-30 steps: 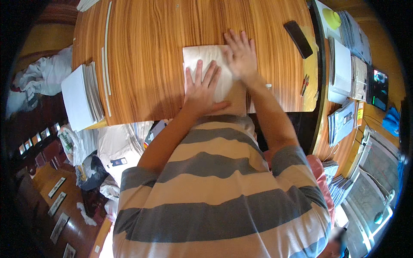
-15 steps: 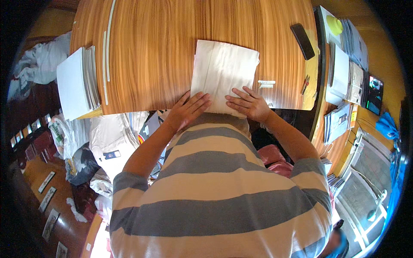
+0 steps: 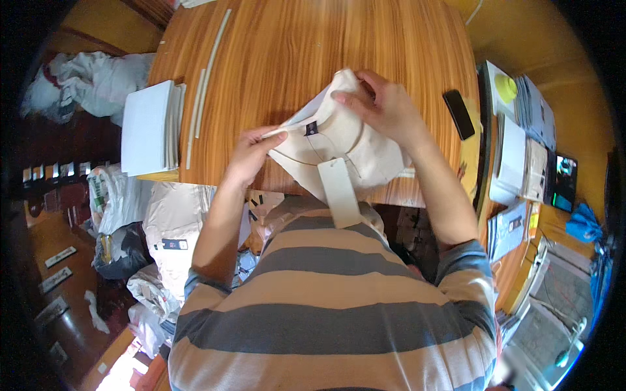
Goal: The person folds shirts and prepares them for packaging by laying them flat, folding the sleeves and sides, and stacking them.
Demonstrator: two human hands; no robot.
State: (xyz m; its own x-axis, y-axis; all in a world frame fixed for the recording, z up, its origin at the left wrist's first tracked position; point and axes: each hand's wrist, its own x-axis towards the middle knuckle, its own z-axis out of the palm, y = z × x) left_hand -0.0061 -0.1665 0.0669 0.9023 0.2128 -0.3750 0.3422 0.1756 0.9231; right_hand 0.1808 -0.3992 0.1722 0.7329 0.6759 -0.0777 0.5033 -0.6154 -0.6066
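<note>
A folded cream cloth garment [image 3: 381,156] is lifted off the near part of the wooden table and tilted toward me. My left hand [image 3: 253,153] pinches its left corner, thumb on top. On the far right side, my right hand [image 3: 390,111] grips the upper edge between thumb and fingers. A small dark label [image 3: 311,128] is sewn inside the garment. From a thin string hangs a pale rectangular hang tag [image 3: 339,195], dangling over the table's near edge in front of my striped shirt.
On the wood-grain table [image 3: 280,65], a black phone [image 3: 459,114] lies at the right. A stack of white sheets [image 3: 149,130] stands at the left edge. Cream garments [image 3: 176,221] and plastic bags [image 3: 107,199] lie lower left. A side surface at right holds packets [image 3: 512,156] and a lit screen [image 3: 564,179].
The garment lay flat and folded under both my hands; now it is raised and tilted, gripped at two edges. Its label and hang tag have come into sight. The view has shifted slightly.
</note>
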